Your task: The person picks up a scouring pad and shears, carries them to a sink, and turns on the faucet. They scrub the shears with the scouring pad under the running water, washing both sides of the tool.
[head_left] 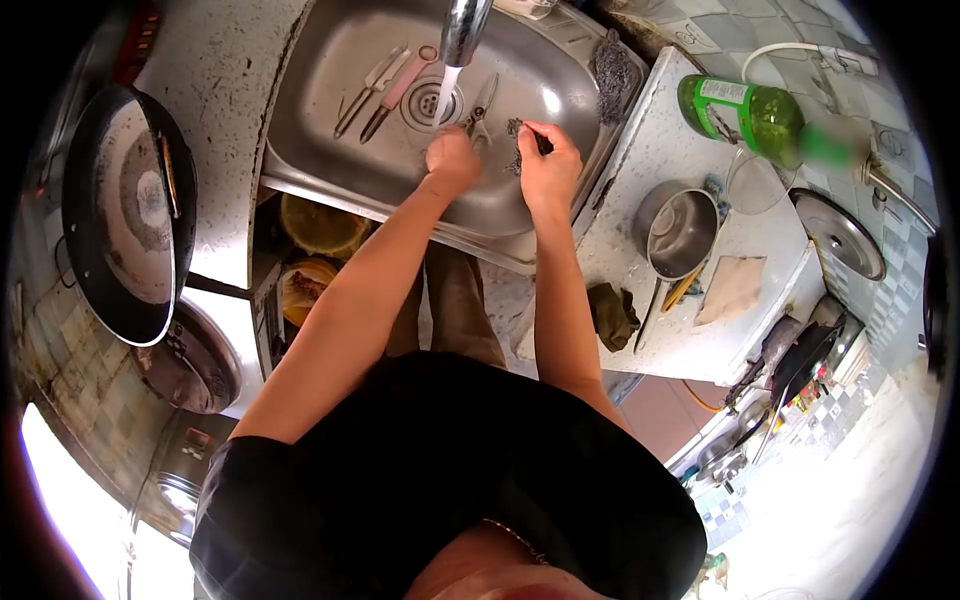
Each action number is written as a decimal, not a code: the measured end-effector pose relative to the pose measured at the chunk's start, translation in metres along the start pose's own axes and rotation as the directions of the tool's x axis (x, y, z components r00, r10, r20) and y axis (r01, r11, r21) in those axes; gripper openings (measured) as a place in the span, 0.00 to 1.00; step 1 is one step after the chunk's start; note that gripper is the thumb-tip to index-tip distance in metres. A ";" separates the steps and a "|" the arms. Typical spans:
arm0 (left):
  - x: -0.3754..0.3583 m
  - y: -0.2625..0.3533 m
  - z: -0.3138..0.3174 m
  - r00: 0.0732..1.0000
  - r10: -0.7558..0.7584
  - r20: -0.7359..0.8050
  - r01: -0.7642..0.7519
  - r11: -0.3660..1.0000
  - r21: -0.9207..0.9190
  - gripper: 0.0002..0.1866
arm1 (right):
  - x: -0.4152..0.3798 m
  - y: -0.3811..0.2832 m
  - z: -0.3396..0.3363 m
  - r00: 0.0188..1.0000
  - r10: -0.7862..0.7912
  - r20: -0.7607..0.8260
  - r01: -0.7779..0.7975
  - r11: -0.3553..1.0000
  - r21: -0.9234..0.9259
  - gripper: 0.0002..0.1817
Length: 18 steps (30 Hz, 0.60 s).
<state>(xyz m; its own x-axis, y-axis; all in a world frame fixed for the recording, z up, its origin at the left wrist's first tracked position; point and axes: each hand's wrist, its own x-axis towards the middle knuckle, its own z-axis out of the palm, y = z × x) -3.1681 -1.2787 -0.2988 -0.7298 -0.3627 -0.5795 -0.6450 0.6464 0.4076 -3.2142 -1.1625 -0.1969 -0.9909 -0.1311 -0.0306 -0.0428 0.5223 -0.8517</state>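
My left hand [453, 160] is closed beside the running water in the steel sink [330, 100], its grip mostly hidden; the metal scissors [484, 98] lie right by its fingers. My right hand [550, 175] pinches a small dark object [541, 143], too small to name. Against its fingertips is a grey scouring mesh [514, 128]. Left of the drain [430, 103] lie a pink-handled tool [403, 92] and two slim knives, side by side on the sink floor.
The faucet [465, 30] hangs over the sink. A grey cloth [612, 75] drapes the sink's right rim. On the right counter stand a saucepan [680, 235], a green bottle [745, 112] and a beige cloth [732, 290]. A large pan [130, 215] is at left.
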 end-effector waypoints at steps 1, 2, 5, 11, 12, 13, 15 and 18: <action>-0.004 -0.001 -0.010 1.000 -0.026 0.014 0.027 0.997 -0.074 0.31 | 0.003 0.003 0.002 1.000 -0.006 -0.001 0.006 1.000 -0.025 0.07; -0.005 -0.005 -0.013 1.000 -0.026 0.008 0.026 0.997 -0.071 0.31 | 0.007 0.006 0.005 1.000 -0.011 -0.002 0.011 0.999 -0.049 0.07; -0.016 -0.020 -0.020 0.999 0.018 -0.052 -0.023 0.995 -0.100 0.28 | 0.016 0.005 0.026 0.999 -0.014 0.046 0.018 0.994 -0.106 0.07; -0.047 -0.020 -0.053 0.971 0.094 -0.221 -0.137 0.973 -0.184 0.22 | 0.042 0.009 0.066 0.935 -0.278 0.221 0.325 0.921 -0.214 0.08; -0.048 -0.022 -0.056 0.962 0.098 -0.253 -0.142 0.976 -0.164 0.22 | 0.044 0.007 0.069 0.943 -0.274 0.191 0.315 0.921 -0.232 0.07; -0.047 -0.022 -0.059 0.951 0.109 -0.288 -0.155 0.978 -0.143 0.22 | 0.035 -0.002 0.069 0.927 -0.296 0.230 0.345 0.915 -0.210 0.07; -0.053 -0.026 -0.064 0.949 0.119 -0.293 -0.163 0.978 -0.132 0.22 | 0.036 -0.011 0.064 0.880 -0.363 0.307 0.437 0.872 -0.221 0.05; -0.070 -0.025 -0.069 0.943 0.134 -0.305 -0.172 0.980 -0.101 0.21 | 0.063 -0.017 0.056 0.918 -0.350 0.185 0.394 0.858 -0.329 0.04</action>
<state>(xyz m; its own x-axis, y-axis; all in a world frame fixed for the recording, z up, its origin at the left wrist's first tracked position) -3.1165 -1.3153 -0.2199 -0.8439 -0.4596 -0.2767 -0.5292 0.6283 0.5703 -3.2684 -1.2270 -0.2135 -0.8712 -0.4592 0.1737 -0.4689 0.6736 -0.5713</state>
